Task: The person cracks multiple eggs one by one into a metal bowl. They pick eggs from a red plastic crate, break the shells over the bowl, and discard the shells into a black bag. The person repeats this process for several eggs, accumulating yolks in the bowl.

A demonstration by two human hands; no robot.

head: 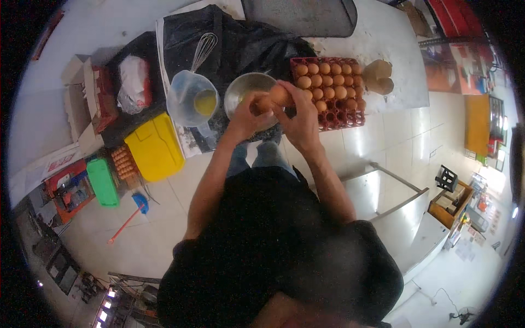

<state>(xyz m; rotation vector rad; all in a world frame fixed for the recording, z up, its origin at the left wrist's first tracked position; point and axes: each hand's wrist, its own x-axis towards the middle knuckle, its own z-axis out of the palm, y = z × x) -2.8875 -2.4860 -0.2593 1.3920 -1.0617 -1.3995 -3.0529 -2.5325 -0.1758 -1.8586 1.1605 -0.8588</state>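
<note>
Both hands are held close together over a round metal bowl [242,88]. My right hand [298,117] grips a brown egg [279,96] near the bowl's right rim. In the fingers of my left hand [249,117] is another brown, egg-like piece [263,105]; whether it is whole or a shell cannot be told. A translucent plastic jug [180,110] with yellow liquid in it stands left of the bowl, and a wire whisk [203,51] leans in it. To the right lies a dark red egg tray [342,119] with several brown eggs and some unfilled cups.
Black plastic sheeting [254,45] covers part of the table. A dark baking tray [299,16] lies at the far edge, crumpled brown cartons [378,77] beside the eggs. At left are a white plastic bag [132,82], an open cardboard box [78,106] and a yellow lid [156,147].
</note>
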